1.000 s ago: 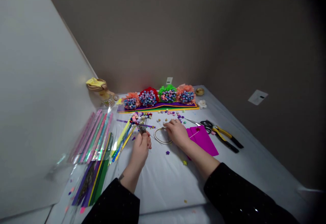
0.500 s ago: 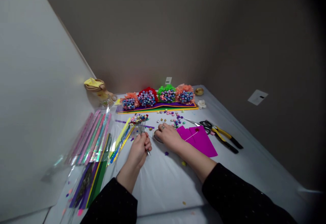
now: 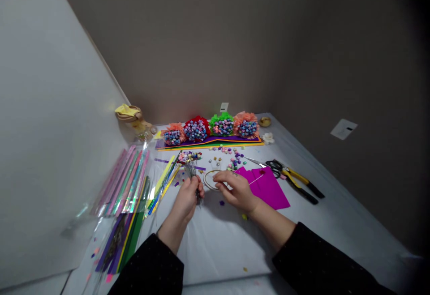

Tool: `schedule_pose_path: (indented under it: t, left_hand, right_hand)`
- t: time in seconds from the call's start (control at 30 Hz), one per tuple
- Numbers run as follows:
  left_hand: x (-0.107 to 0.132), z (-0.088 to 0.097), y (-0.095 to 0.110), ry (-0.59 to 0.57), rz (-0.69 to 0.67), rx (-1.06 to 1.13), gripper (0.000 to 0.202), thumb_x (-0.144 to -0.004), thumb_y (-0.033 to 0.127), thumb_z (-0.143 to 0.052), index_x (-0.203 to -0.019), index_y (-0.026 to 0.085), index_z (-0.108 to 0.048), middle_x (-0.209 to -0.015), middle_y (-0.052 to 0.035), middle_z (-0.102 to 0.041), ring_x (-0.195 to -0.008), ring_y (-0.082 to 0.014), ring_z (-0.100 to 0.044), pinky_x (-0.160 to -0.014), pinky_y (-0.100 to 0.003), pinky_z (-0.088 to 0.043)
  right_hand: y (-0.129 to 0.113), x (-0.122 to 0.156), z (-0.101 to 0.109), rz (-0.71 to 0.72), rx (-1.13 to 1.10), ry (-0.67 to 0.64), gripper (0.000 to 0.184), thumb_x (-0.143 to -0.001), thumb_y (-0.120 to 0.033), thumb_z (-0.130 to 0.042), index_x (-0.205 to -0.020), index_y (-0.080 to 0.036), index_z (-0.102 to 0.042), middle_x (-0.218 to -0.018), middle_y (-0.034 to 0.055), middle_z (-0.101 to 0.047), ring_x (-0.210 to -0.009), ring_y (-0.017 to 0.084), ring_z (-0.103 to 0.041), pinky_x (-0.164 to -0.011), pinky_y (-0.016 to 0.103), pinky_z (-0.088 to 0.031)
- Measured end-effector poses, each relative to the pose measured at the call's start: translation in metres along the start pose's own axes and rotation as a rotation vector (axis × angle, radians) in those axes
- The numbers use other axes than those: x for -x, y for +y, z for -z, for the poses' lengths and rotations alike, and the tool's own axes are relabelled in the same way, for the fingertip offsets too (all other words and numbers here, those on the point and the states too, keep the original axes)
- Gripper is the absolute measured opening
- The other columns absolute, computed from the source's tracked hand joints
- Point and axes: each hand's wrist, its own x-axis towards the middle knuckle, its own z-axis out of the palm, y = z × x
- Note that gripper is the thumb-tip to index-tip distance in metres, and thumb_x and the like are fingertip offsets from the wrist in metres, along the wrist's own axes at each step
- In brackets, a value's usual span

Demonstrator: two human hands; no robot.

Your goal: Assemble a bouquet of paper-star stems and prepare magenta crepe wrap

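Note:
My left hand [image 3: 187, 198] grips a bunch of thin wire stems [image 3: 191, 169], topped by small paper stars [image 3: 189, 156]. The stems' lower ends poke out below my fist. My right hand [image 3: 235, 190] hovers with curled fingers at the right side of a thin gold wire ring [image 3: 208, 180] lying on the white table cover [image 3: 215, 245]. Its fingertips overlap the ring, and I cannot tell whether they hold it. A magenta paper sheet [image 3: 270, 190] lies just beyond my right hand.
Black-handled scissors [image 3: 274, 165] and yellow-black pliers [image 3: 298, 185] lie at right. Paper-flower bunches [image 3: 210, 130] stand along the back on coloured sheets. Loose paper stars [image 3: 231, 157] are scattered before them. Iridescent strips [image 3: 124, 181] lie in plastic at left, against a pale wall.
My right hand has lifted and moved off the gold ring, which now shows in full. My left hand has shifted slightly right with the wire stems.

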Motion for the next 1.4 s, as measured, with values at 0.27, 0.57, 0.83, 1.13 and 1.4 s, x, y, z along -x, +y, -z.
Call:
schedule_pose_path:
  t: [0.27,0.57,0.83,1.13,1.4]
  left_hand:
    - [0.003,-0.001,-0.004,0.035,-0.337,-0.430,0.026,-0.084,0.044,-0.046,-0.077,0.019,-0.050,-0.058,0.0026,-0.053,-0.057,-0.0130,-0.052,-0.060,-0.026,-0.041]
    - [0.008,0.002,0.001,0.093,-0.483,-0.591,0.026,-0.087,0.038,-0.039,-0.073,0.020,-0.051,-0.062,0.0000,-0.053,-0.062,-0.0150,-0.051,-0.065,-0.028,-0.041]
    - [0.001,-0.005,-0.019,0.030,-0.287,-0.214,0.025,-0.084,0.042,-0.048,-0.081,0.017,-0.054,-0.073,-0.0008,-0.056,-0.067,-0.0139,-0.052,-0.061,-0.026,-0.044]
    - [-0.003,-0.011,-0.029,-0.016,-0.198,-0.025,0.029,-0.079,0.046,-0.055,-0.088,0.018,-0.052,-0.084,-0.0036,-0.063,-0.081,-0.0184,-0.060,-0.072,-0.031,-0.048]
    - [0.002,-0.021,-0.023,-0.065,-0.229,0.012,0.025,-0.078,0.041,-0.055,-0.089,0.019,-0.051,-0.098,-0.0082,-0.065,-0.097,-0.0198,-0.060,-0.084,-0.033,-0.047]
  right_hand:
    - [0.002,-0.001,0.001,-0.262,-0.028,0.207,0.017,-0.074,-0.005,-0.050,-0.074,-0.022,-0.044,-0.076,0.0011,-0.049,-0.076,0.016,-0.050,-0.067,0.030,-0.043]
    - [-0.006,-0.006,-0.001,-0.692,-0.688,0.283,0.041,-0.073,-0.023,-0.066,-0.109,-0.025,-0.045,-0.084,-0.0002,-0.061,-0.067,0.012,-0.060,-0.067,0.028,-0.050]
    - [-0.014,-0.002,-0.020,-0.797,-0.643,-0.091,0.014,-0.071,-0.030,-0.064,-0.074,-0.019,-0.057,-0.067,-0.0010,-0.062,-0.061,0.012,-0.057,-0.061,0.026,-0.045]
    - [-0.006,0.000,-0.033,-0.830,-0.622,-0.127,0.018,-0.069,-0.033,-0.063,-0.066,-0.018,-0.053,-0.059,-0.0031,-0.056,-0.054,0.010,-0.050,-0.056,0.024,-0.041]
    - [-0.001,0.003,-0.039,-0.766,-0.656,0.055,0.021,-0.068,-0.031,-0.065,-0.064,-0.019,-0.048,-0.090,0.0045,-0.061,-0.078,0.015,-0.058,-0.069,0.028,-0.045]
